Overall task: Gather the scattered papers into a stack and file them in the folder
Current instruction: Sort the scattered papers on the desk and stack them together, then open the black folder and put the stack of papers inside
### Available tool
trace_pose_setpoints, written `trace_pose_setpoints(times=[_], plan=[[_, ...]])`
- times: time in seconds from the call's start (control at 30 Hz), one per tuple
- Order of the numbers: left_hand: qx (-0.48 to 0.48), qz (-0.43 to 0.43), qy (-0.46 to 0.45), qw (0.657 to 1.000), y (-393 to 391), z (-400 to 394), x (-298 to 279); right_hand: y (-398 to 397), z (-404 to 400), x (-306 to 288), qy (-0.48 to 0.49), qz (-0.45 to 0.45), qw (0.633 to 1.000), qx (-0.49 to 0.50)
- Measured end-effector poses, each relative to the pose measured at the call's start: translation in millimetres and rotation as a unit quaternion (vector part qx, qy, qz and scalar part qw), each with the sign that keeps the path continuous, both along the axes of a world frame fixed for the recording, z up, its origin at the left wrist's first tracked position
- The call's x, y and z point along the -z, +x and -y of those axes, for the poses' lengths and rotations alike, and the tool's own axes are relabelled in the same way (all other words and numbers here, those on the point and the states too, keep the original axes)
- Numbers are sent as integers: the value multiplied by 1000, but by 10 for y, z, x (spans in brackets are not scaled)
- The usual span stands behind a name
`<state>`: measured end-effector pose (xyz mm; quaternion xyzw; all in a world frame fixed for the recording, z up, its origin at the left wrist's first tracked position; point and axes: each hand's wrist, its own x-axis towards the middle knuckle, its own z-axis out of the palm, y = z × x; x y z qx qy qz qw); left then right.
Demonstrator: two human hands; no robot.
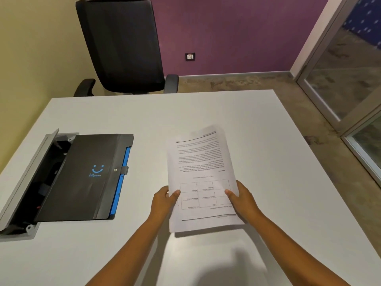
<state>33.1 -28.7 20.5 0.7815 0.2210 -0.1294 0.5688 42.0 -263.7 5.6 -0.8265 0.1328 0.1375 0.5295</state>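
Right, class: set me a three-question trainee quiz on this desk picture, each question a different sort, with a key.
1. True or false: the folder is closed by its strap.
2. The stack of papers is held by: A one hand, B both hands, C neither.
3. Fill in: the folder partly covers an open cable ____.

Key: 1 true. 2 B: left hand and right hand grip its sides. 3 box.

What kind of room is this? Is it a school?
More likely an office or small meeting room: a white desk with a black office chair behind it, a black folder, and printed papers held in both hands.
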Motion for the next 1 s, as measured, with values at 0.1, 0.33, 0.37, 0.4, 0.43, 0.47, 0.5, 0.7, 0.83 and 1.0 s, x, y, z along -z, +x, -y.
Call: trace_pose_setpoints(times=[0.1, 0.33, 0.37, 0.4, 0.43, 0.47, 0.5, 0.7, 0.83, 1.0], plan=[[-41, -26, -37, 998, -15, -50, 53, -18, 159, 52, -2, 3, 999, 43], [-43, -5, 85, 995, -39, -415, 254, -14, 854, 167, -78, -33, 989, 117], [-36, 4, 131, 991, -34, -494, 280, -14, 956, 164, -89, -41, 988, 116], [-31, 13, 177, 984, -19, -569, 303, -14, 1056, 163, -103, -49, 987, 110], [-27, 20, 219, 975, -4, -636, 309, -14, 1145, 154, -120, -58, 986, 100], [-28, 19, 253, 967, 16, -729, 320, -11, 1223, 153, -137, -65, 985, 87], [-34, 10, 279, 960, 28, -815, 315, -10, 1283, 150, -153, -71, 983, 77], [33, -66, 439, 896, 41, -1287, 399, -17, 1332, 237, -154, -74, 982, 86], [97, -139, 428, 888, 67, -1475, 438, -19, 1256, 331, -162, -70, 973, 147], [100, -197, 430, 875, 103, -1620, 468, -43, 1143, 352, -345, -24, 928, 136]])
